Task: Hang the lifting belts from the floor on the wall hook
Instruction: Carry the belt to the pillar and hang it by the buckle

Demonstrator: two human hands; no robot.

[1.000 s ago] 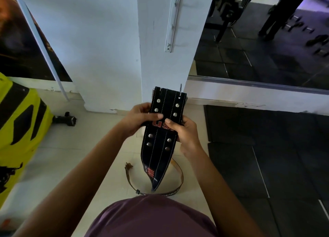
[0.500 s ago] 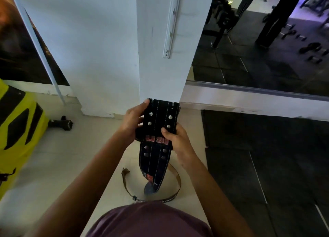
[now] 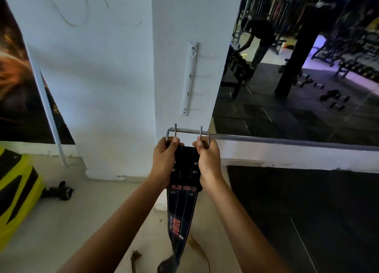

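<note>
A black lifting belt [image 3: 183, 207] with red lettering and metal studs hangs down in front of me. My left hand [image 3: 165, 161] and my right hand [image 3: 207, 160] each grip its top corners, just below the steel double-prong buckle [image 3: 187, 131]. The buckle sits below the white hook rail [image 3: 190, 78] screwed to the white pillar, apart from it. A brown belt [image 3: 196, 248] lies on the pale floor under the black one, partly hidden by it and my arms.
A white pillar [image 3: 184, 26] stands straight ahead with a large mirror [image 3: 297, 67] to its right reflecting gym gear and a person. A yellow and black object [image 3: 14, 192] sits at the left, a small dark dumbbell [image 3: 57, 190] beside it. Dark rubber mats [image 3: 307, 211] cover the floor on the right.
Both hands have shifted from the belt's middle up to its top edge and lifted it higher. The buckle now shows above my fingers. My view has tilted up toward the hook rail.
</note>
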